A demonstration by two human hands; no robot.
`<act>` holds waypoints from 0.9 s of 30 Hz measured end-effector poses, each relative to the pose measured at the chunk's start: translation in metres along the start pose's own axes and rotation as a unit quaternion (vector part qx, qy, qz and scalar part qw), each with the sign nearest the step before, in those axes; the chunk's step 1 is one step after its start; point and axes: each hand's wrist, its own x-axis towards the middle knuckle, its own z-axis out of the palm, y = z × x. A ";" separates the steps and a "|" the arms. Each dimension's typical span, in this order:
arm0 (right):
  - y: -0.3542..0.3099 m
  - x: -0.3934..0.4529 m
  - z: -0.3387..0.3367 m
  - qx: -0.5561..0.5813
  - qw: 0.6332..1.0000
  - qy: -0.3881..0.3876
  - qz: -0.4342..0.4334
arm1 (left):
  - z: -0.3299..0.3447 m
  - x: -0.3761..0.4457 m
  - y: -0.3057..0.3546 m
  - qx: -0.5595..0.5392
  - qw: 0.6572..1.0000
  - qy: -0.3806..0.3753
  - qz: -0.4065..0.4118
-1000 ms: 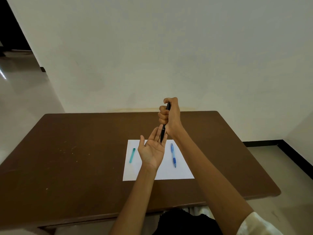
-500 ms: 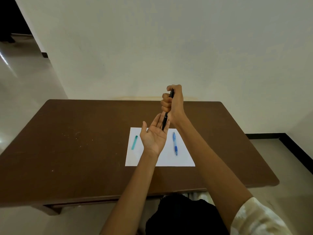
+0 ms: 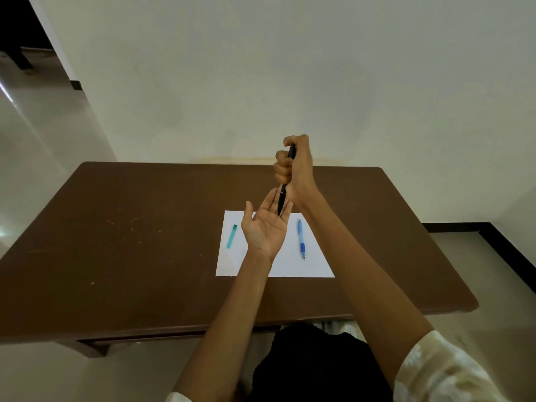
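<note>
I see right hand (image 3: pixel 295 166) fisted round black pen (image 3: pixel 282 198), tip down, touching fingers (image 3: pixel 277 204) of left hand (image 3: pixel 265 229), palm up, flat, above white paper (image 3: pixel 314 264) on bench (image 3: pixel 130 242). Blue pen (image 3: pixel 301 239) right, teal cap (image 3: pixel 231 236) left.

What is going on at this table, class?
A person grips a slim black pen upright in the fist of the right hand, tip pointing down. The tip seems to meet the fingers of the left hand, held open and palm up above a white sheet of paper. On the sheet lie a blue plastic pen on the right side and a small teal bar-shaped piece on the left. The sheet rests on a brown wooden table.
</note>
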 end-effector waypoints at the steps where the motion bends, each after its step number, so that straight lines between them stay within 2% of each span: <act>1: 0.000 0.000 -0.001 0.000 1.000 0.000 0.000 | 0.000 0.000 0.000 0.000 1.000 0.001 -0.001; 10: 0.002 0.001 -0.004 -0.017 1.000 0.012 -0.007 | -0.001 0.000 -0.002 0.015 1.000 -0.001 0.003; 27: 0.004 0.003 -0.008 0.017 0.999 0.023 0.015 | 0.000 0.001 0.001 0.009 1.000 -0.001 -0.004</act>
